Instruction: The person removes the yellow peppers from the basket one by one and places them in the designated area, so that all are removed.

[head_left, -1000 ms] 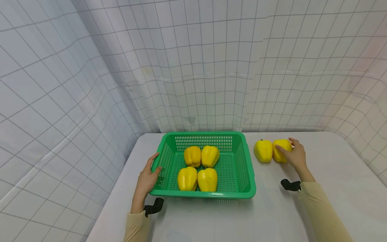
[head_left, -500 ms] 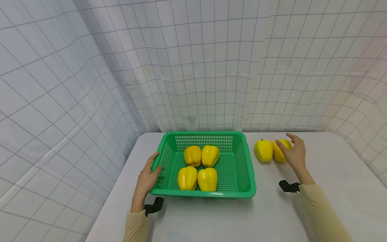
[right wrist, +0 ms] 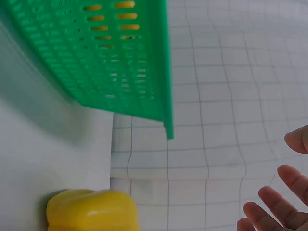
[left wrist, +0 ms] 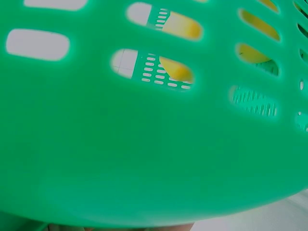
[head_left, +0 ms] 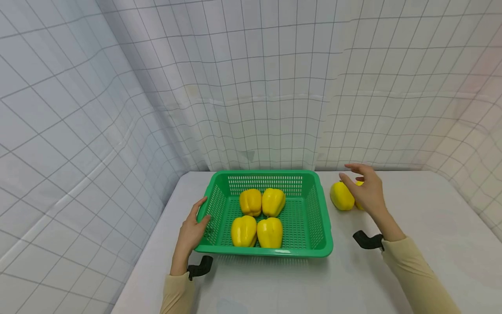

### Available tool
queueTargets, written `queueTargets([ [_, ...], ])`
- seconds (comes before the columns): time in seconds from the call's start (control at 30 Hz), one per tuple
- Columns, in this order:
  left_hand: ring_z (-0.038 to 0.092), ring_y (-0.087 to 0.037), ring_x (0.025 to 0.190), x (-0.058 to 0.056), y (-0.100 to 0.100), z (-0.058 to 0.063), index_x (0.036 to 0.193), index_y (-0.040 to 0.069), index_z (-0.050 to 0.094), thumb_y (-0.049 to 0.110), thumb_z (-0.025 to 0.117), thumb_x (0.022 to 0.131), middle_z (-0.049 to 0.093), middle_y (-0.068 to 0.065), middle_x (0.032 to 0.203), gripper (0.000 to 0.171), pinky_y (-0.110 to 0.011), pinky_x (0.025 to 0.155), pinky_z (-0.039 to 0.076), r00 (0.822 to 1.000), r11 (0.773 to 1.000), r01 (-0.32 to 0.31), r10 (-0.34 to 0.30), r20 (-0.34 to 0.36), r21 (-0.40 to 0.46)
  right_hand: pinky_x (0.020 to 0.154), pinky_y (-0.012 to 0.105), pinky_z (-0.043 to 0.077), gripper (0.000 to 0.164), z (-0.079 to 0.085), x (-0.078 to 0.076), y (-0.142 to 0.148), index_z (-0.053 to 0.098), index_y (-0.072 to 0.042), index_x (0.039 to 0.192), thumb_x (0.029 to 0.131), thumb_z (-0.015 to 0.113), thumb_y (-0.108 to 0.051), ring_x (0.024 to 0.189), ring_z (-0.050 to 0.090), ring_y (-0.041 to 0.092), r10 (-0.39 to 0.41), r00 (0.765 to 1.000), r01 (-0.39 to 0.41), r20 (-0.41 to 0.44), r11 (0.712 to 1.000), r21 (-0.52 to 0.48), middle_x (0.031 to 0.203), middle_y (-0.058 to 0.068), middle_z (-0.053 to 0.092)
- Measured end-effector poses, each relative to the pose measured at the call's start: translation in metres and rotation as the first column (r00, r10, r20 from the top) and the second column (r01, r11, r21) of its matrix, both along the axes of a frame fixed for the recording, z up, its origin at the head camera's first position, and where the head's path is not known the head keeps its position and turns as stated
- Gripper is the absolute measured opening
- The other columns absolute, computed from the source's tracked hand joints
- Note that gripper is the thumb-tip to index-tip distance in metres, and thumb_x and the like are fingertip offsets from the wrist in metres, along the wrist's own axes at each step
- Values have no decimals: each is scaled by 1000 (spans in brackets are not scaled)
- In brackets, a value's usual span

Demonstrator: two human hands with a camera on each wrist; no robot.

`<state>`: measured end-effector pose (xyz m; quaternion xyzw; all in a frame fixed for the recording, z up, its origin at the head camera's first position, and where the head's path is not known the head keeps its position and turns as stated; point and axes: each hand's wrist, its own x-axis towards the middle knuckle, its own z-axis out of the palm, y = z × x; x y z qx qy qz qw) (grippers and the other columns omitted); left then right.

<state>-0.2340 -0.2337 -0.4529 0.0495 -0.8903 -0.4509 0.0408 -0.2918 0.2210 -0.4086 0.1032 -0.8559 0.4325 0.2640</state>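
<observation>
My left hand [head_left: 191, 229] holds the left rim of a green plastic basket [head_left: 270, 252], its thumb lying over the rim. The perforated wall [left wrist: 144, 144] of that basket fills the left wrist view and hides most of the hand. Four-sided and shallow, it contains several yellow bell peppers, one of them at the front left [head_left: 243, 231]. My right hand [head_left: 366, 192] hovers over two bell peppers right of the basket, fingers spread and holding nothing. The nearer-to-basket bell pepper [head_left: 341, 197] shows mostly; the other bell pepper [head_left: 358, 206] is largely behind the hand.
A white table [head_left: 270, 288] carries everything. Behind it and along the sides hang white sheets [head_left: 266, 109] with a grid pattern. Black wrist mounts [head_left: 368, 240] stick out from both beige sleeves [head_left: 415, 274].
My right hand has let go of the right-hand bell pepper, risen and shifted left toward the other one. The left hand stays on the basket, and the peppers have not moved.
</observation>
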Motion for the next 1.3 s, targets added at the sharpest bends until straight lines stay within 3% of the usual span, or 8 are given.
queueTargets([
  [0.3,45,-20,51,1,0,1,149,26,31,20,51,99,47,-9,69,54,-34,47,38,1000,1000,7,-7,8,-7,82,47,45,26,22,13,-37,65,0,110,89,68,-16,101,57,31,180,984,-180,10,982,60,110,15,61],
  [0.53,47,-21,52,0,1,0,148,27,31,21,51,98,49,-11,70,54,-34,48,39,1000,1000,-1,1,9,-6,81,44,46,25,27,20,-60,65,-4,109,89,68,-19,98,58,29,287,947,-307,143,941,145,105,8,64],
  [0.8,47,-21,50,0,1,-2,148,28,32,21,51,98,51,-12,71,54,-34,47,39,1000,1000,-7,7,1,-3,81,47,47,27,27,22,-77,65,-5,111,90,67,-21,95,60,28,399,879,-455,261,866,207,106,4,65],
  [1.03,46,-21,51,-1,0,-3,148,27,32,21,51,98,51,-11,72,54,-34,47,39,1000,1000,-1,1,-4,-1,78,39,49,28,27,21,-90,65,-8,111,90,67,-26,94,61,26,466,818,-554,338,797,242,108,3,64],
  [1.3,43,-20,48,-2,-1,-4,148,31,30,23,51,98,47,-10,67,55,-34,46,38,1000,1000,-9,9,10,-4,80,36,48,42,20,16,-106,62,-6,117,90,65,-38,99,60,23,485,741,-644,465,708,289,110,6,64],
])
